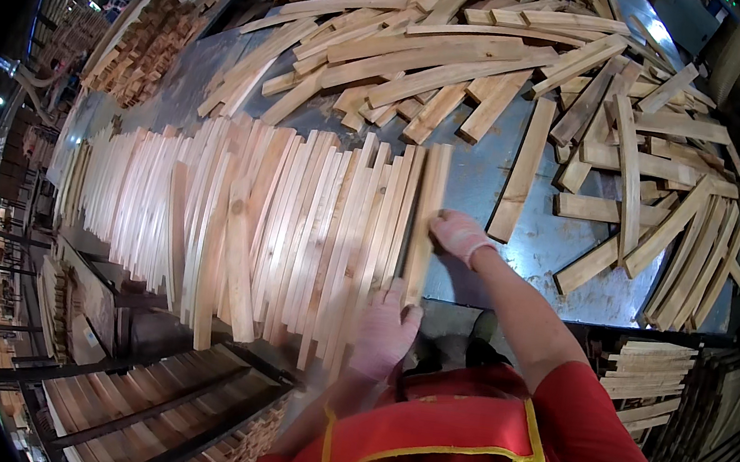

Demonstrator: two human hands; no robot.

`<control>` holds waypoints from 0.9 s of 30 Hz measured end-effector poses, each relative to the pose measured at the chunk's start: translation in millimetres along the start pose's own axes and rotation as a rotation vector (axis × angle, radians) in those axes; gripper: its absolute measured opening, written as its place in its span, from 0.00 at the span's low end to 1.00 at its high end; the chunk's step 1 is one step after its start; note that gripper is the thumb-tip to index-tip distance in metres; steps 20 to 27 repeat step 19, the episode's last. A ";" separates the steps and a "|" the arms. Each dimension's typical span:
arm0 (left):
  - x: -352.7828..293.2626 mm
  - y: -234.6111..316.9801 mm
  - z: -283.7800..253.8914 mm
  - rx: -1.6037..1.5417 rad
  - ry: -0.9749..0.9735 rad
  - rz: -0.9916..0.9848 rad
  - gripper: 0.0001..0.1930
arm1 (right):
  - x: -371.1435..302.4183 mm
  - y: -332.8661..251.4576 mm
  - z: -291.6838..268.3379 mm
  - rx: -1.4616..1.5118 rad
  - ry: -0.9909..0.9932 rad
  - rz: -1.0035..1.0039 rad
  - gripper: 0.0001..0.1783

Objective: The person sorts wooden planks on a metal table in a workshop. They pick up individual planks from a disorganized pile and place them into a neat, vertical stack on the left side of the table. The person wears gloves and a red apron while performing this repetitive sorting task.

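Observation:
A row of pale wooden slats (295, 231) stands side by side along the near part of the metal table. At its right end is a wider wooden slat (430, 211), with a dark narrow gap on its left. My right hand (461, 236), in a pale glove, is closed on this slat's right edge with bent fingers. My left hand (383, 334), gloved too, is at the slat's near end, its fingers on the left side and its thumb by the end. The left fingertips are slightly blurred. Two slats (238, 260) lie slanting over the row.
Loose wooden slats (430, 61) lie in a jumbled heap across the far side of the blue-grey metal table (474, 184), with more (637, 191) at the right. Stacked wood (146, 47) stands far left. A rack of boards (152, 399) is below left, another stack (645, 375) below right.

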State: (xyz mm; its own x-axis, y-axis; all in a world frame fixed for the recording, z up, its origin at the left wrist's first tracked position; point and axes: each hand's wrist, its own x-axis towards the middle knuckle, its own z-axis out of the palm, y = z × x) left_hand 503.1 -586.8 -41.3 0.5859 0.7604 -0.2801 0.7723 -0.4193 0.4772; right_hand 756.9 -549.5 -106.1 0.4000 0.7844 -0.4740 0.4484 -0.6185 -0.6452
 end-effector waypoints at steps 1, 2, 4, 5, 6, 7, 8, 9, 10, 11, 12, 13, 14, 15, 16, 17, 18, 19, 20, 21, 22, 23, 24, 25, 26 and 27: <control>-0.3 8.3 -11.9 0.142 -0.021 -0.023 0.38 | -3.7 -18.5 6.8 -0.015 -0.028 -0.016 0.35; 0.3 0.5 -8.8 0.189 -0.008 0.026 0.39 | -10.5 -30.6 7.3 -0.028 -0.052 -0.030 0.36; 6.1 -21.9 0.0 0.282 0.034 0.129 0.42 | -27.0 -40.1 -15.8 -0.202 0.181 -0.081 0.37; 7.2 -29.8 5.0 0.320 0.074 0.122 0.44 | -31.3 -36.8 -28.1 -0.288 0.303 -0.103 0.38; 8.3 -33.4 13.0 0.354 0.106 0.138 0.46 | -31.3 -16.4 -38.5 -0.366 0.459 -0.083 0.38; 8.3 -32.8 18.2 0.388 0.136 0.151 0.48 | -30.1 7.6 -44.7 -0.447 0.609 -0.060 0.39; 8.7 -30.5 21.9 0.415 0.138 0.140 0.48 | -30.0 31.4 -50.2 -0.531 0.758 -0.036 0.40; 9.7 -25.6 24.0 0.442 0.141 0.126 0.48 | -36.8 41.6 -54.9 -0.463 0.608 0.073 0.36; 10.6 -21.3 24.4 0.478 0.149 0.108 0.48 | -39.6 51.1 -52.8 -0.422 0.630 0.055 0.36; 12.9 -20.1 31.6 0.558 0.163 0.092 0.47 | -40.1 63.0 -47.0 -0.382 0.653 0.037 0.36; 16.4 -13.1 30.5 0.540 0.169 0.137 0.47 | -46.8 71.7 -38.0 -0.336 0.667 0.024 0.36; 19.2 -3.5 27.9 0.521 0.175 0.182 0.46 | -60.5 82.1 -26.8 -0.273 0.603 -0.007 0.38; 20.8 6.5 24.3 0.505 0.180 0.219 0.46 | -79.0 84.5 -18.5 -0.206 0.533 -0.043 0.40; 24.0 18.0 23.9 0.477 0.150 0.248 0.45 | -106.7 74.7 -27.6 -0.131 0.306 -0.099 0.40; 30.2 27.2 31.0 0.399 0.070 0.231 0.45 | -127.9 67.9 -37.7 -0.054 0.080 -0.155 0.40; 37.1 40.2 39.3 0.324 -0.008 0.227 0.46 | -133.7 82.1 -41.4 -0.013 0.144 -0.197 0.43; 41.0 49.0 48.7 0.249 -0.080 0.204 0.46 | -123.2 96.3 -62.2 -0.025 0.233 -0.259 0.46; 50.6 51.6 65.7 0.270 -0.140 0.140 0.48 | -123.3 102.4 -67.0 -0.017 0.229 -0.260 0.46; 50.6 51.6 65.7 0.270 -0.140 0.140 0.48 | -123.3 102.4 -67.0 -0.017 0.229 -0.260 0.46; 50.6 51.6 65.7 0.270 -0.140 0.140 0.48 | -123.3 102.4 -67.0 -0.017 0.229 -0.260 0.46; 50.6 51.6 65.7 0.270 -0.140 0.140 0.48 | -123.3 102.4 -67.0 -0.017 0.229 -0.260 0.46; 50.6 51.6 65.7 0.270 -0.140 0.140 0.48 | -123.3 102.4 -67.0 -0.017 0.229 -0.260 0.46; 50.6 51.6 65.7 0.270 -0.140 0.140 0.48 | -123.3 102.4 -67.0 -0.017 0.229 -0.260 0.46; 50.6 51.6 65.7 0.270 -0.140 0.140 0.48 | -123.3 102.4 -67.0 -0.017 0.229 -0.260 0.46; 50.6 51.6 65.7 0.270 -0.140 0.140 0.48 | -123.3 102.4 -67.0 -0.017 0.229 -0.260 0.46; 50.6 51.6 65.7 0.270 -0.140 0.140 0.48 | -123.3 102.4 -67.0 -0.017 0.229 -0.260 0.46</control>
